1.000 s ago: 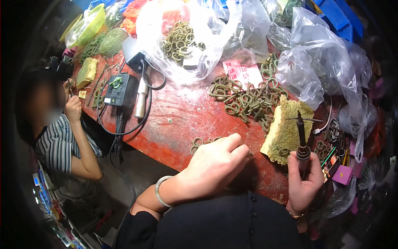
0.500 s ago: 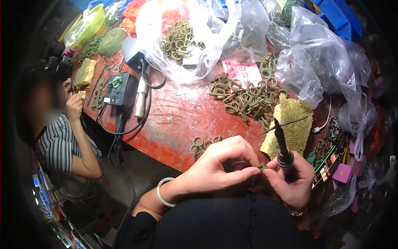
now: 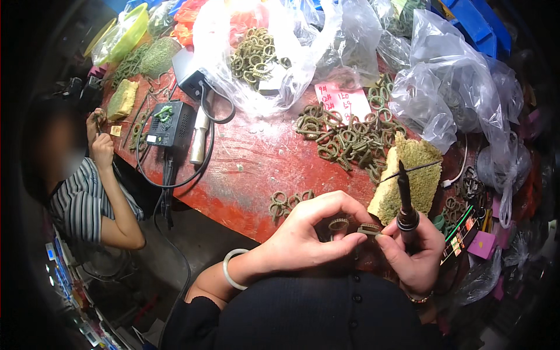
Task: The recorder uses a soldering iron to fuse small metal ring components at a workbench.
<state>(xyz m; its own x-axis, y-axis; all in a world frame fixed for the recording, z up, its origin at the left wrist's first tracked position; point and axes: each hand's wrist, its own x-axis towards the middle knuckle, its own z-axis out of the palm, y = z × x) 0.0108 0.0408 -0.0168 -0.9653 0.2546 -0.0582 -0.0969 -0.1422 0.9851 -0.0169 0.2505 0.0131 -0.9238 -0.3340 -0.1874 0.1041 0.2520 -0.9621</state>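
Observation:
My left hand [image 3: 312, 230] pinches a small olive-green ring [image 3: 367, 229] between thumb and fingertip. A second ring [image 3: 338, 224] shows within the curl of that hand; whether the fingers hold it I cannot tell. My right hand [image 3: 417, 256] grips a dark pen-shaped tool [image 3: 406, 219] like a soldering iron, its pointed tip upward, and its thumb and finger come up to the pinched ring. Just beyond the tool lies a yellow-green sponge [image 3: 423, 189] with a thin dark rod [image 3: 417, 170] across it.
Loose green rings [image 3: 356, 137] form a pile beyond my hands, beside a pink written note [image 3: 341, 100]. A smaller ring cluster [image 3: 286, 201] sits at the table's edge. Clear bags [image 3: 434, 87], a black box [image 3: 169, 128] with cables, and a co-worker [image 3: 87, 198] at left surround the red table [image 3: 245, 169].
The ring in my left fingers has turned and now shows more of its band. The second ring is more visible. My right hand and the tool have shifted slightly.

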